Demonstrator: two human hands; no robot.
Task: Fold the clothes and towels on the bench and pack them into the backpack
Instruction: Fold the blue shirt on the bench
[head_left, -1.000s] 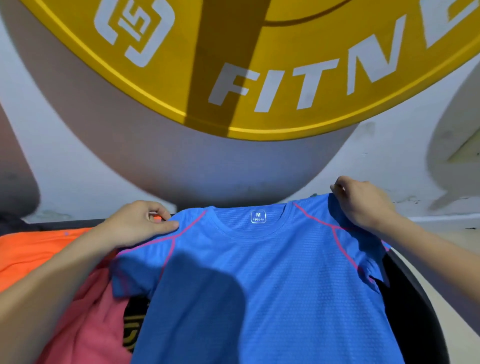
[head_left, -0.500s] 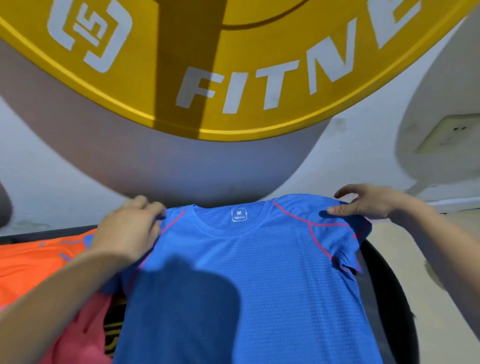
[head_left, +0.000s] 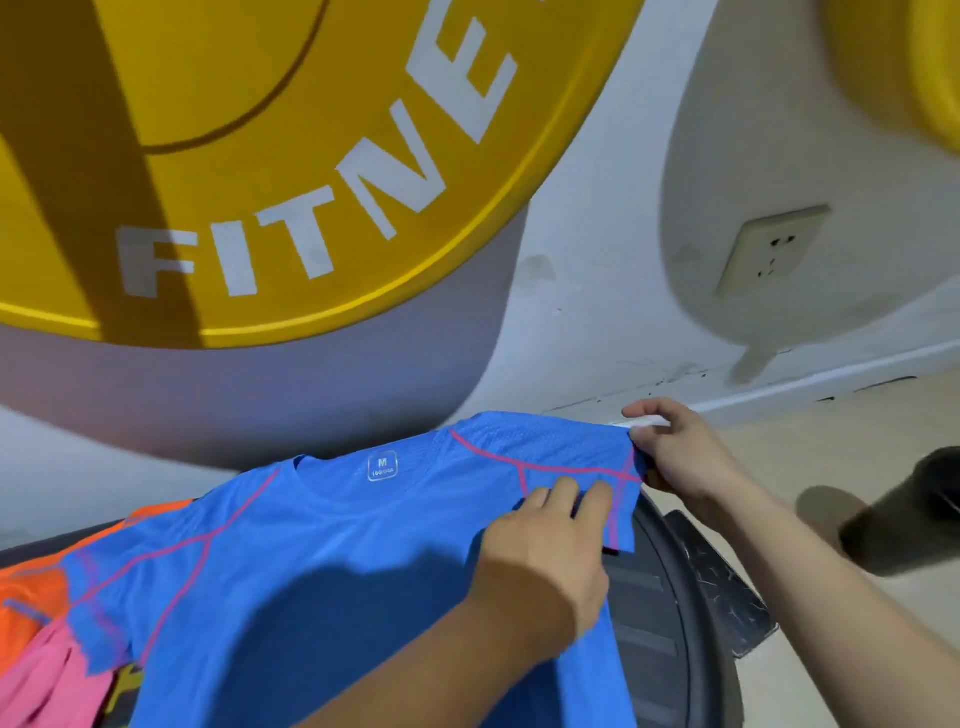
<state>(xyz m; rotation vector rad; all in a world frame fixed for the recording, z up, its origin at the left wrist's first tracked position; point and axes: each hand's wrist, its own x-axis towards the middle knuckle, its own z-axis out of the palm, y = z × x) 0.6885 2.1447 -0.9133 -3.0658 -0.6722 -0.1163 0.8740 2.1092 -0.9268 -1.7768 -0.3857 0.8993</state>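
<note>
1. head view: blue t-shirt (head_left: 332, 571) lies spread flat, collar towards the wall, on the black padded desk (head_left: 654, 623). white size label (head_left: 383, 466) reading "m" sits inside the collar. pink seam lines run across both shoulders.
2. left hand (head_left: 545, 551) reaches across the shirt and rests flat on the fabric just below the shoulder seam on the person's right. fingers are straight, nothing is gripped, and the fingertips sit just beside the sleeve (head_left: 623, 519).
3. right hand (head_left: 680, 457) pinches the outer edge of that sleeve between thumb and fingers at the desk's right end. the index finger sticks out above the fabric.
4. the shirt's other sleeve overlaps an orange garment (head_left: 31, 587) at the left end of the desk. a pink garment (head_left: 47, 675) lies bunched in front of the orange one, partly under the blue hem.
5. on the wall behind: a big yellow disc (head_left: 234, 156) with white "fitne" lettering, and a wall socket (head_left: 769, 249) to its right.
6. a dark object (head_left: 909, 514) on the floor at far right is too blurred to identify.
</note>
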